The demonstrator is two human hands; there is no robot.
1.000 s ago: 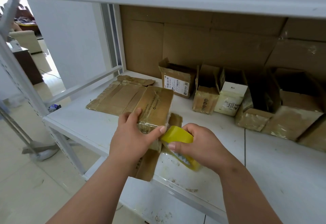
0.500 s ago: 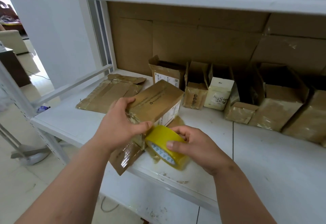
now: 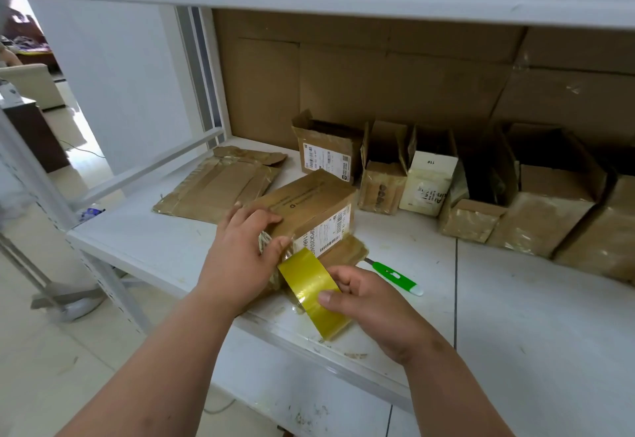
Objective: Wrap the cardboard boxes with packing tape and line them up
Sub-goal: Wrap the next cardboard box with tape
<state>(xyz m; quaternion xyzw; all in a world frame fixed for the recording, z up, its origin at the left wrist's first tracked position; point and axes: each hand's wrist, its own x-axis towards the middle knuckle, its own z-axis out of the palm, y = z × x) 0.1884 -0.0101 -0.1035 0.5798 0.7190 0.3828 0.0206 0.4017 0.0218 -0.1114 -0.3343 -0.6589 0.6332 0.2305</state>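
Two hands at the front edge of the white shelf [image 3: 144,247]; left hand [image 3: 240,258] grips the near end of the cardboard box [image 3: 309,209], fingers curled over its top, thumb on the taped end; right hand [image 3: 371,302] holds the yellow tape roll [image 3: 312,294], fingers clamped round it, roll touching the box's near corner; green utility knife [image 3: 395,275] lies just right of the box; row of boxes [image 3: 426,182] stands along the back; flattened cardboard [image 3: 220,185] lies at left.

Two bare forearms, no sleeves; left grip [image 3: 245,254], right grip [image 3: 369,302] ungloved
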